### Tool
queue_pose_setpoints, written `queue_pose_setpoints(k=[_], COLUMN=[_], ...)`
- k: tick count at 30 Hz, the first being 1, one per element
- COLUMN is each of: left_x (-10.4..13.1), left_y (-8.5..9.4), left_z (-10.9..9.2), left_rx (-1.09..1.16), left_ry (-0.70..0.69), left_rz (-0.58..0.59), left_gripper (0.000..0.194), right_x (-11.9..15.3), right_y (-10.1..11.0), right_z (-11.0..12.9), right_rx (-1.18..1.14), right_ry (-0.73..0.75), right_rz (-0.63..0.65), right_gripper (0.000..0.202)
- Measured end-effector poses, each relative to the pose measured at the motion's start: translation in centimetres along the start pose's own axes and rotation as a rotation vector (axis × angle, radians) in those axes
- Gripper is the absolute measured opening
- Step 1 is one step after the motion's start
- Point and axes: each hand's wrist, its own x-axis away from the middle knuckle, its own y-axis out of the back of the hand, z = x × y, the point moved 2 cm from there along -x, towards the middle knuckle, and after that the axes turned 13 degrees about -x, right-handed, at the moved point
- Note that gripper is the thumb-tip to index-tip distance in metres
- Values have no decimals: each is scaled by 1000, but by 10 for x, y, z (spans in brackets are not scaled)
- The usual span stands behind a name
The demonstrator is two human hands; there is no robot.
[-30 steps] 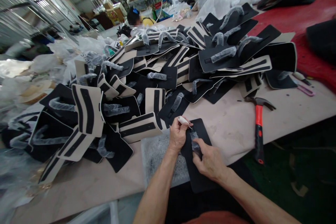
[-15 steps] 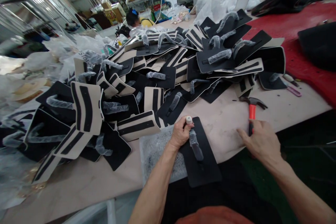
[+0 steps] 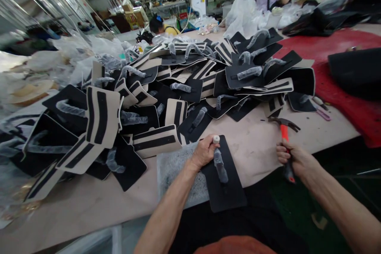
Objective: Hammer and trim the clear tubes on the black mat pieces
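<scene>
A flat black panel with a plastic-wrapped handle lies at the table's front edge, partly over a speckled pale slab. My left hand is closed round a short white-topped rod, held upright by the upper end of that handle. The rod's lower part is hidden. On the right, my right hand grips the dark and red handle of a claw hammer. The hammer's head points away from me, and its butt sticks out below my fingers.
A big heap of black panels with wrapped handles and striped beige backs covers the table's left and middle. A pink-handled tool lies at the right, near a red cloth. Plastic bags and co-workers are beyond.
My right hand, before loosely over the hammer handle with fingers partly extended, now wraps round it, and the handle's butt shows. My left hand keeps its hold on the rod. The view has shifted slightly.
</scene>
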Motion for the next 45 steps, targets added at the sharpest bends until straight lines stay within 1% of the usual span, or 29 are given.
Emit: queue_pose_setpoints(k=[1,2,3,4,5,7,9,11,13,15,17,19,20,21,24,26,29,31,34,38,40,42,45], left_x=[1,3,3,4,4,4,4,4,4,4,4,5,5,4,4,4,4,4,4,4,4,4,3], left_y=[0,0,0,0,1,2,3,4,5,4,3,2,1,1,1,2,3,4,4,5,5,6,7], left_z=[0,-1,-1,-2,-3,-4,-5,-6,-5,-4,-3,-1,0,0,1,1,0,0,0,-1,-3,-5,-7], left_rx=[6,16,26,36,46,59,65,54,30,20,31,43,43,38,14,11,34,27,6,33,44,53,51], left_ry=[1,4,10,17,25,43,50,38,22,20,29,40,44,46,33,19,17,18,8,24,33,38,40], left_rz=[-11,-18,-23,-26,-28,-38,-47,-49,-49,-53,-57,-60,-61,-61,-69,-64,-46,-54,-70,-40,-39,-36,-26], left_gripper=[17,16,16,15,15,15,14,12,11,11,13,16,15,14,11,11,14,13,9,11,10,10,10], right_x=[8,18,28,38,46,59,64,64,62,64,69,74,76,76,73,70,67,66,66,64,58,44,17], right_y=[-7,-15,-22,-29,-35,-47,-57,-64,-68,-70,-71,-74,-75,-77,-83,-84,-83,-83,-85,-83,-79,-71,-57], right_z=[8,18,29,41,53,73,82,84,88,99,113,119,118,113,92,84,84,86,89,91,85,71,38], right_rx=[-73,-89,-65,3,122,405,656,852,973,964,824,666,644,676,920,965,874,917,1020,866,805,729,598], right_ry=[-56,-85,-84,-43,38,235,377,422,425,443,484,530,543,545,486,435,417,428,432,388,347,252,16], right_rz=[-29,-55,-73,-76,-57,30,149,259,307,296,231,154,151,168,324,361,323,326,377,328,309,305,292], right_gripper=[23,27,30,33,35,39,40,38,37,40,44,48,48,48,41,38,39,37,34,37,38,39,42])
